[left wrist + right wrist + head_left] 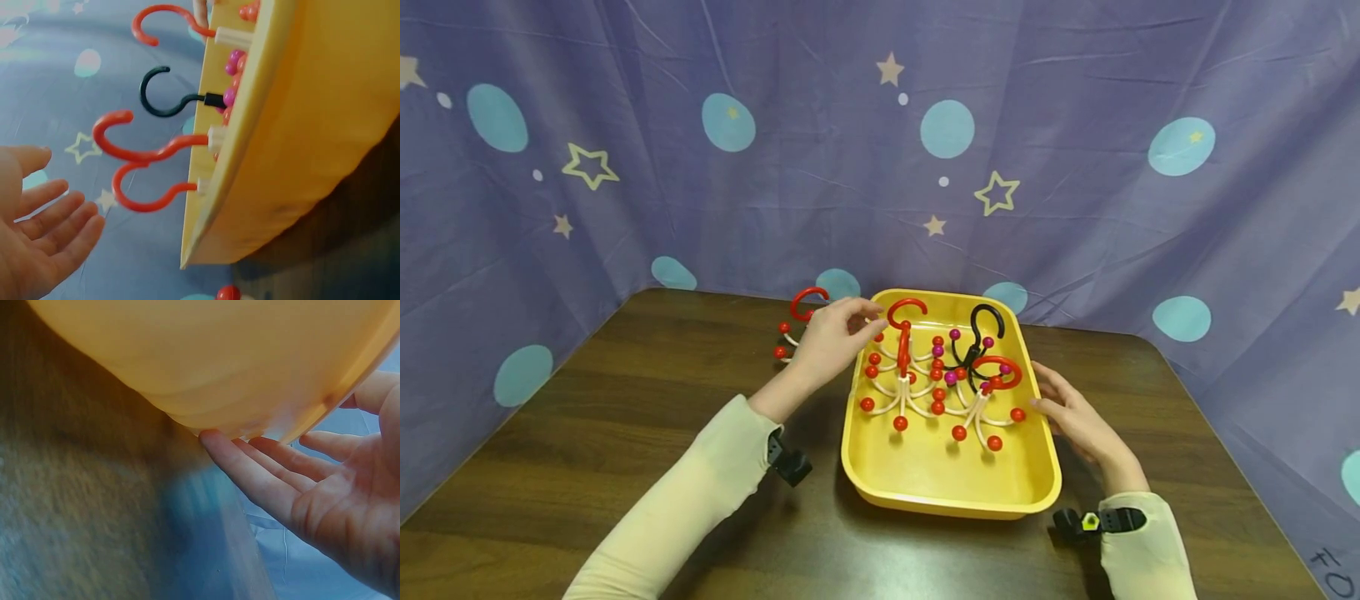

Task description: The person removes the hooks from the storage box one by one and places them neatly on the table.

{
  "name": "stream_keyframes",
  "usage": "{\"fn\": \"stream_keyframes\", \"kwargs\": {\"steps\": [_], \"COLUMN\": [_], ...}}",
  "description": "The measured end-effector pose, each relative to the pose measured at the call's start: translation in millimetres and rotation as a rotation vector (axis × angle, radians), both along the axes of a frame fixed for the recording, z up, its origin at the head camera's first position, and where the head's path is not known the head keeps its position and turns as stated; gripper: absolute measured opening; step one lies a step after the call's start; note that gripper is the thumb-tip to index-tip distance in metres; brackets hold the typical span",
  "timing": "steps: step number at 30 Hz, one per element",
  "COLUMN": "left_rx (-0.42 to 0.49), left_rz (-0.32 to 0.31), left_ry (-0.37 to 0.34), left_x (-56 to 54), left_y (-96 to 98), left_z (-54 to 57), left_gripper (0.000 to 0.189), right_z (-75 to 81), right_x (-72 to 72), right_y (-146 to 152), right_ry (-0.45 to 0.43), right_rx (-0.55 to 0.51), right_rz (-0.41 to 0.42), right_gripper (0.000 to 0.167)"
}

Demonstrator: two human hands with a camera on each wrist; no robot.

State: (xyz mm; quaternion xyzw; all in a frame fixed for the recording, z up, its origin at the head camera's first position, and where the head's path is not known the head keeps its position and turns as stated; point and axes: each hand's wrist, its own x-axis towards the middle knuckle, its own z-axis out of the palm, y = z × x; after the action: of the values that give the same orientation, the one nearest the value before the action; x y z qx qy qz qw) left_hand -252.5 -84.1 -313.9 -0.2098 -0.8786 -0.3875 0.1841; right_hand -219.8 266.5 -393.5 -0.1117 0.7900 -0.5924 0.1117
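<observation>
Three hooked hangers (903, 358) with red hooks and white curved arms tipped with red balls stand in a yellow tray (917, 492). Among them is a black hooked hanger (972, 354) with magenta balls. My left hand (835, 333) hovers by the tray's left rim, fingers relaxed and holding nothing; the left wrist view shows its palm facing the red hooks (150, 144). Against the tray's right side, my right hand (1086, 421) rests with extended fingers (244, 469) touching the outer wall and the thumb near the rim.
Another red-and-white hanger (808, 304) stands on the wooden table (625, 417) left of the tray, partly hidden behind my left hand. A purple curtain (850, 150) with stars and dots hangs behind the table and along its sides.
</observation>
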Motion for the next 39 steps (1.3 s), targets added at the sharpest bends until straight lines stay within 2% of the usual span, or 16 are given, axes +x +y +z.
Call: {"fn": "stream_keyframes", "kwargs": {"steps": [12, 19, 26, 33, 39], "left_rx": [-0.092, -0.141, -0.117, -0.106, -0.096], "left_rz": [-0.007, 0.004, 0.002, 0.013, 0.019], "left_ry": [-0.181, -0.157, -0.123, -0.049, -0.055], "left_x": [9.8, 11.6, 13.4, 11.6, 9.9], "left_y": [23.8, 33.6, 36.8, 37.2, 35.7], "left_z": [-6.0, -11.7, -11.9, -13.6, -14.1], "left_gripper": [0.047, 0.043, 0.032, 0.02, 0.018], "right_z": [-1.8, -0.6, 0.1, 0.0, 0.3], "right_x": [-1.9, -0.4, -0.3, -0.7, -0.5], "right_y": [0, 0, 0, 1, 0], "right_ry": [-0.005, -0.005, -0.003, -0.001, -0.002], "right_rx": [0.005, 0.0, 0.0, 0.005, 0.003], "right_rz": [-0.003, -0.005, -0.009, -0.009, -0.01], "right_gripper": [0.065, 0.066, 0.066, 0.066, 0.066]}}
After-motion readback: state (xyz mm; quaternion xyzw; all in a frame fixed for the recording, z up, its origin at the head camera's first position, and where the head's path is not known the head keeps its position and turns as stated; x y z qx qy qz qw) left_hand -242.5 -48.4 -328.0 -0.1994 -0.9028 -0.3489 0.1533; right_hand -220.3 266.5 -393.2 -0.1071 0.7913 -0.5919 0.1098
